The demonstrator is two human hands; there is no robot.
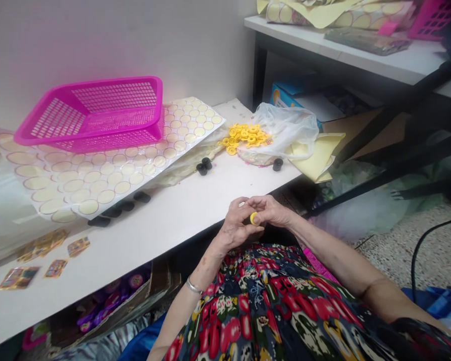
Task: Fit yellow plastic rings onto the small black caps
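Note:
My two hands meet over my lap, just off the table's front edge. Between the thumb and fingers of my right hand (273, 212) is a small round yellow plastic piece (253, 218). Curled around the same spot, my left hand (236, 223) has its fingers closed; whatever they grip is hidden. Farther back on the table lies a pile of yellow plastic pieces (248, 136), partly against a clear plastic bag (285, 125). Small black cylindrical pieces (204, 166) stand in front of the pile, and another black piece (277, 164) is to the right.
A pink plastic basket (120, 138) rests on sheets of round stickers (131, 175) at the left. Dark flat pieces (124, 206) and small printed cards (55, 268) lie on the white table (165, 225). A raised shelf (342, 52) stands at right; below the table is a carton (146, 298).

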